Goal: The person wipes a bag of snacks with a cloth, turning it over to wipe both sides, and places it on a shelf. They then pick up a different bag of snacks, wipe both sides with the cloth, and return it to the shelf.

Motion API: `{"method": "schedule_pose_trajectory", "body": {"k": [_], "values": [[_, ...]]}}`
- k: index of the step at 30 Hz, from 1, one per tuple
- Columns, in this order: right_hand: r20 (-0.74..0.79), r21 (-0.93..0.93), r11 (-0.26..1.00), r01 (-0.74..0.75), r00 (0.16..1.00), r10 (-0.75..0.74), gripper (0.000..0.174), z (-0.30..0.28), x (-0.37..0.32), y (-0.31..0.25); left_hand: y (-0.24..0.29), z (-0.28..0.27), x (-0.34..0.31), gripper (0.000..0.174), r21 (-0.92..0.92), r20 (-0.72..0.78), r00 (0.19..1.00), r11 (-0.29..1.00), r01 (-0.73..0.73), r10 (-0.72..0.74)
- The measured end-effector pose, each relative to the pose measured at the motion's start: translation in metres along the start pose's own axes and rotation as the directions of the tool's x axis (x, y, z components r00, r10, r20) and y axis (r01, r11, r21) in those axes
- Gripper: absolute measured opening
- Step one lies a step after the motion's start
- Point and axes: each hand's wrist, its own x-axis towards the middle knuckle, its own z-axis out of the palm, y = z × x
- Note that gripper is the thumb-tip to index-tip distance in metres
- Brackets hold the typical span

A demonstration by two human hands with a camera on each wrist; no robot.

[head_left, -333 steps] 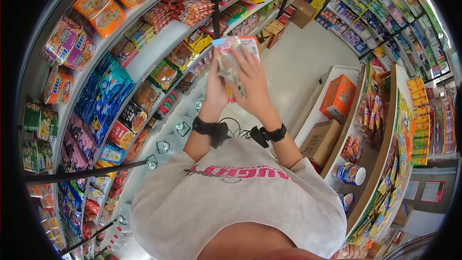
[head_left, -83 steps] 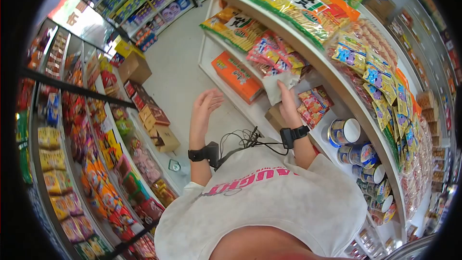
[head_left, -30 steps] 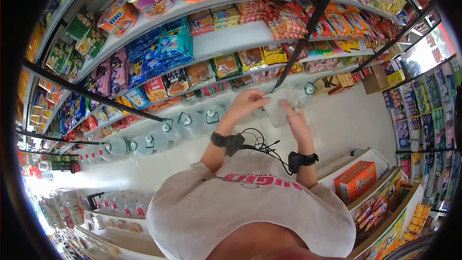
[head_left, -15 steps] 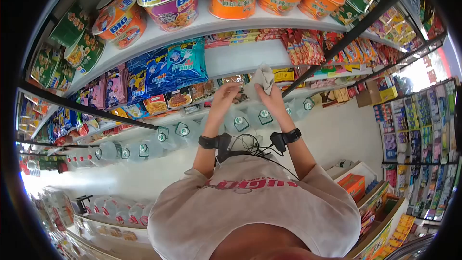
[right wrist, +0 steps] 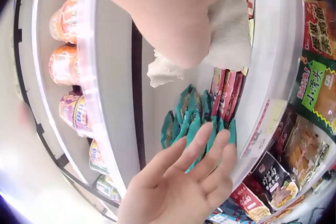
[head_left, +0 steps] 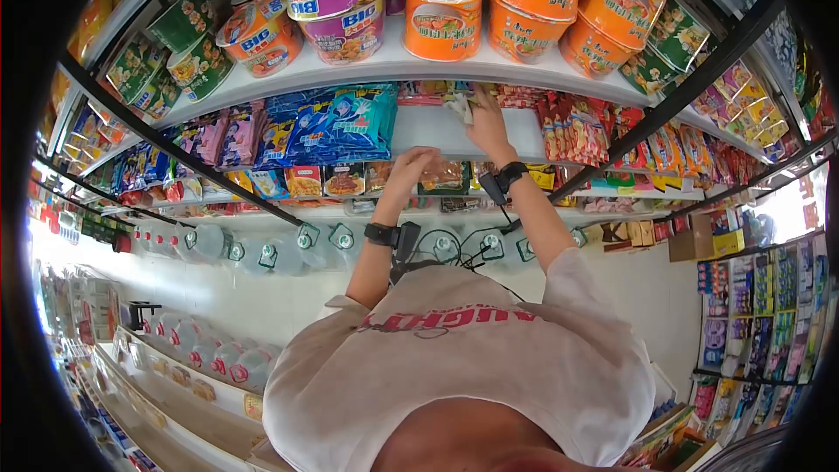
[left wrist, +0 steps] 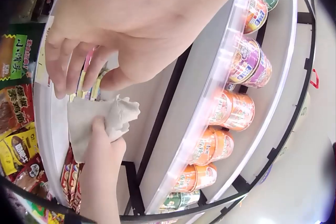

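Observation:
My right hand (head_left: 489, 129) reaches into the middle shelf and grips a crumpled pale grey cloth (head_left: 458, 107). In the left wrist view the thumb lies on top of the cloth (left wrist: 84, 129), part of which hangs flat while the rest is bunched up. A bare white stretch of the shelf (head_left: 516, 135) lies under and around it. My left hand (head_left: 409, 170) is near the shelf's front edge, holding nothing, its fingers slightly bent. The right wrist view shows the left palm beside teal snack packets (right wrist: 191, 113), left of the bare stretch.
Orange noodle tubs (head_left: 443, 26) and purple noodle tubs (head_left: 345, 31) stand on the shelf above. Red snack packs (head_left: 572, 131) border the bare stretch on the right. A black upright post (head_left: 603, 162) crosses nearby. Large water bottles (head_left: 205, 243) line the floor below the shelves.
The person has turned from the low display counter to the wall shelves and moved closer. The right hand has carried the cloth forward into the shelf; the left hand has come away from the cloth.

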Motion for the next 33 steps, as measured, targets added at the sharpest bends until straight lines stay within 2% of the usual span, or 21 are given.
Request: {"method": "schedule_pose_trajectory", "body": {"k": [3, 6, 12, 15, 16, 18, 21, 24, 25, 26, 27, 28, 29, 31, 33], "values": [[0.021, -0.052, 0.997, 0.050, 0.999, -0.049, 0.052, 0.017, 0.006, 0.018, 0.002, 0.002, 0.002, 0.031, 0.001, -0.028, 1.000, 1.000, 0.003, -0.003], [-0.017, 0.024, 0.999, 0.022, 1.000, -0.022, 0.055, 0.017, 0.001, 0.021, 0.003, 0.003, 0.001, 0.032, -0.010, -0.062, 0.998, 1.000, -0.001, 0.000], [-0.086, 0.041, 0.994, 0.101, 0.992, -0.098, 0.052, 0.004, 0.006, 0.020, 0.003, 0.005, 0.006, 0.034, -0.024, -0.071, 0.997, 1.000, 0.009, -0.010], [-0.135, 0.100, 0.989, 0.105, 0.987, -0.091, 0.049, -0.013, 0.000, 0.008, -0.003, 0.005, 0.014, 0.043, -0.150, -0.042, 0.999, 0.989, 0.005, -0.012], [-0.145, 0.135, 0.984, 0.118, 0.984, -0.099, 0.050, -0.021, -0.005, 0.003, -0.003, 0.006, 0.018, 0.046, -0.266, -0.022, 0.999, 0.963, 0.031, -0.038], [-0.170, 0.204, 0.968, 0.145, 0.979, -0.111, 0.051, -0.038, -0.019, -0.009, -0.002, 0.011, 0.027, 0.053, -0.484, 0.026, 0.996, 0.871, 0.087, -0.084], [-0.120, 0.388, 0.901, 0.193, 0.980, -0.158, 0.053, -0.073, -0.048, -0.039, 0.023, 0.026, 0.019, 0.057, -0.694, 0.068, 0.982, 0.699, 0.174, -0.176], [0.009, 0.410, 0.885, 0.221, 0.969, -0.246, 0.054, -0.098, -0.073, -0.067, 0.013, 0.028, 0.030, 0.050, -0.665, 0.147, 0.989, 0.741, 0.094, 0.007], [0.056, 0.418, 0.889, 0.184, 0.972, -0.228, 0.056, -0.103, -0.082, -0.075, 0.016, 0.024, 0.026, 0.042, -0.643, 0.169, 0.978, 0.739, 0.202, -0.120], [0.062, 0.407, 0.897, 0.170, 0.975, -0.213, 0.056, -0.100, -0.089, -0.075, 0.016, 0.026, 0.018, 0.042, -0.308, 0.066, 0.990, 0.947, -0.097, 0.122], [0.067, 0.396, 0.905, 0.154, 0.978, -0.196, 0.057, -0.099, -0.095, -0.078, 0.022, 0.030, 0.004, 0.044, 0.093, 0.073, 0.922, 0.918, -0.386, 0.380], [0.072, 0.384, 0.914, 0.135, 0.982, -0.175, 0.057, -0.099, -0.102, -0.081, 0.022, 0.032, -0.005, 0.047, 0.453, 0.191, 0.787, 0.659, -0.600, 0.586], [0.041, 0.409, 0.907, 0.103, 0.991, -0.130, 0.057, -0.100, -0.107, -0.083, 0.015, 0.029, 0.002, 0.055, 0.540, 0.203, 0.801, 0.618, -0.571, 0.563], [-0.015, 0.349, 0.932, 0.093, 0.996, -0.093, 0.057, -0.100, -0.116, -0.089, 0.025, 0.039, 0.000, 0.051, 0.298, 0.174, 0.911, 0.862, -0.410, 0.374], [-0.061, 0.302, 0.950, 0.077, 0.996, -0.062, 0.057, -0.101, -0.124, -0.096, 0.024, 0.042, 0.002, 0.046, 0.080, 0.183, 0.960, 0.971, -0.227, 0.210]]}}
